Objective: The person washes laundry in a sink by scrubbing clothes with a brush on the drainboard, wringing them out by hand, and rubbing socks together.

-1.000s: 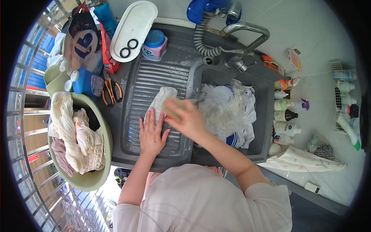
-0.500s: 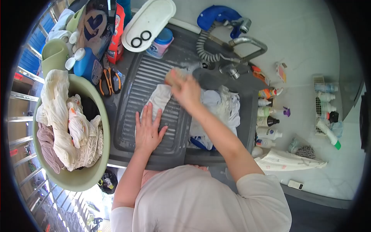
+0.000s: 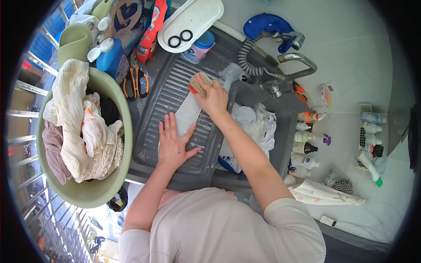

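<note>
A narrow white garment (image 3: 189,109), sock-like in shape, lies stretched over the ridged washboard (image 3: 163,103) of the dark grey sink. My left hand (image 3: 173,147) presses flat on its lower end, fingers spread. In my right hand (image 3: 213,97) is a scrub brush (image 3: 201,83) with a tan back and red bristles, resting on the garment's upper end. Beside the board, wet white clothes (image 3: 258,127) are heaped in the sink basin (image 3: 287,127), partly behind my right forearm.
On the left stands a green tub (image 3: 125,162) of clothes (image 3: 72,127). Orange-handled scissors (image 3: 136,83), a blue bottle (image 3: 112,61) and a white tray (image 3: 190,22) with two black rings line the far left. A faucet (image 3: 298,59) rises behind the basin; several bottles (image 3: 305,162) stand at right.
The brush has moved to the garment's far end, and more of the garment shows, stretched out longer. My left hand stays flat on it. The whole view has shifted slightly.
</note>
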The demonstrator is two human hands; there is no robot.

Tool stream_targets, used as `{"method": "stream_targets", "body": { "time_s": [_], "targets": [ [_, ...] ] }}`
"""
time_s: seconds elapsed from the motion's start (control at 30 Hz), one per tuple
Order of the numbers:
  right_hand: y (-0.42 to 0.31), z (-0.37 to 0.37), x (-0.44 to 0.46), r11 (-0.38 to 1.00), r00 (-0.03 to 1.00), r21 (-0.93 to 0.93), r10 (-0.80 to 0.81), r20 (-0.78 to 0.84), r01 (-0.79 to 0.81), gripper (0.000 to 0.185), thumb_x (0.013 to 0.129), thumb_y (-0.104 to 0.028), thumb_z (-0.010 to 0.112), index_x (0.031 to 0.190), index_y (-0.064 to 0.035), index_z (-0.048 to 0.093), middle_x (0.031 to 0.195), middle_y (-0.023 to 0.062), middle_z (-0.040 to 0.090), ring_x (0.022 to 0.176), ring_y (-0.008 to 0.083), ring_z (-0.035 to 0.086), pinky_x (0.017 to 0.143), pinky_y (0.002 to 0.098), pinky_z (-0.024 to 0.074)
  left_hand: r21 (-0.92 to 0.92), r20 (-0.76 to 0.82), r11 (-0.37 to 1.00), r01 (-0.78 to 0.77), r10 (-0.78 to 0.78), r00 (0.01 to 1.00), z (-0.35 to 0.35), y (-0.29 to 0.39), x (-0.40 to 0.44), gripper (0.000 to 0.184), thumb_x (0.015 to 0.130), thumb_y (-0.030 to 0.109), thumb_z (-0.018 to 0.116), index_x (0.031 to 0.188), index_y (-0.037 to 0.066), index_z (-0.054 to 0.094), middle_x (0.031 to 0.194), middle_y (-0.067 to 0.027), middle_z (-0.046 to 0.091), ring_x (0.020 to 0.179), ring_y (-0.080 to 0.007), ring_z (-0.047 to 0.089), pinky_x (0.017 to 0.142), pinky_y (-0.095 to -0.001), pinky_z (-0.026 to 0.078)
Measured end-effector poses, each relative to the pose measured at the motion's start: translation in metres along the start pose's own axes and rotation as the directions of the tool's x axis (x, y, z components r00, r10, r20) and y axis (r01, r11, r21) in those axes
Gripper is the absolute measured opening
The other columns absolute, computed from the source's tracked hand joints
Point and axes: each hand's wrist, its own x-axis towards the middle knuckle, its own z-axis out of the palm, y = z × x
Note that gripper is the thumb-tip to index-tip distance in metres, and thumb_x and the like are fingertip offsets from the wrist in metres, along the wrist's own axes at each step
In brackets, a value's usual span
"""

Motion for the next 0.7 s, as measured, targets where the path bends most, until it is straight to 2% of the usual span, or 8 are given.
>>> {"method": "stream_targets", "body": {
  "time_s": [0.13,0.23,0.33,0.4,0.47,0.6,0.67,0.7],
  "targets": [
    [-0.012,-0.01,-0.029,0.95,0.97,0.207,-0.243,0.017,0.235,0.046,0.071,-0.027,0.077,0.117,-0.0274,0.074,0.091,0.0124,0.06,0.077,0.0333,0.065,0.065,0.045,0.0546,0.161,0.208,0.986,0.036,-0.07,0.976,-0.004,0.001,0.005,0.087,0.076,0.067,0.068,0.152,0.036,0.039,0.157,-0.0395,0.011,0.149,-0.0521,0.01,0.119,-0.0603,0.009],
    [0.019,-0.009,-0.001,0.996,0.998,-0.064,-0.065,0.006,0.066,0.049,0.068,-0.024,0.078,0.116,-0.031,0.074,0.096,0.0108,0.061,0.078,0.0316,0.066,0.067,0.0433,0.0557,0.026,0.052,0.999,0.022,-0.023,0.998,0.002,0.001,0.0,0.09,0.073,0.069,0.07,0.151,0.036,0.041,0.157,-0.0394,0.009,0.149,-0.0517,0.008,0.119,-0.0611,0.007],
    [-0.001,-0.03,-0.012,0.989,0.99,-0.056,-0.141,-0.015,0.14,0.054,0.069,-0.025,0.076,0.123,-0.0325,0.07,0.091,0.0098,0.059,0.082,0.031,0.065,0.069,0.0434,0.0551,0.024,0.025,1.0,0.004,-0.005,1.0,-0.008,0.001,0.005,0.091,0.071,0.07,0.071,0.15,0.036,0.042,0.158,-0.0395,0.009,0.149,-0.0514,0.007,0.119,-0.0621,0.007],
    [-0.012,-0.027,-0.05,0.933,0.926,0.129,-0.352,0.135,0.336,0.057,0.068,-0.022,0.077,0.123,-0.0338,0.07,0.096,0.01,0.062,0.084,0.0315,0.066,0.07,0.0434,0.0563,0.213,0.32,0.977,0.026,-0.095,0.942,-0.019,0.007,0.009,0.093,0.075,0.074,0.064,0.154,0.037,0.034,0.158,-0.0404,0.006,0.15,-0.0513,0.004,0.118,-0.0627,0.005],
    [0.008,-0.007,-0.034,0.97,0.972,0.07,-0.231,-0.043,0.234,0.06,0.063,-0.021,0.077,0.121,-0.0339,0.072,0.091,0.0077,0.059,0.08,0.0295,0.066,0.072,0.0424,0.0558,0.109,0.205,0.994,0.019,-0.041,0.978,-0.005,0.002,0.005,0.09,0.075,0.074,0.064,0.152,0.037,0.038,0.158,-0.0404,0.006,0.15,-0.0514,0.003,0.118,-0.0635,0.004],
    [0.002,-0.015,-0.008,0.989,0.991,-0.075,-0.131,-0.032,0.128,0.059,0.062,-0.021,0.077,0.12,-0.0337,0.073,0.093,0.0081,0.061,0.083,0.0293,0.067,0.071,0.0429,0.0563,0.055,0.027,0.998,-0.014,0.013,1.0,-0.001,-0.002,0.004,0.082,0.076,0.075,0.062,0.147,0.036,0.047,0.158,-0.0396,0.006,0.15,-0.0511,0.002,0.118,-0.0631,0.002],
    [-0.02,-0.019,-0.04,0.907,0.934,0.227,-0.355,-0.042,0.355,0.055,0.067,-0.02,0.076,0.121,-0.0317,0.072,0.093,0.009,0.061,0.08,0.0296,0.066,0.068,0.0442,0.0551,0.224,0.288,0.975,0.01,-0.075,0.955,-0.01,0.004,0.007,0.086,0.078,0.075,0.059,0.152,0.039,0.038,0.158,-0.0392,0.007,0.15,-0.0513,0.003,0.117,-0.0638,0.003],
    [-0.012,-0.008,-0.048,0.893,0.911,0.19,-0.41,-0.035,0.409,0.054,0.069,-0.019,0.076,0.122,-0.0299,0.071,0.092,0.0098,0.06,0.079,0.0301,0.065,0.067,0.0447,0.054,0.241,0.32,0.971,-0.001,-0.078,0.944,-0.014,0.004,0.008,0.088,0.079,0.076,0.057,0.155,0.041,0.03,0.159,-0.0389,0.006,0.15,-0.0513,0.003,0.117,-0.0642,0.003]
  ]
}}
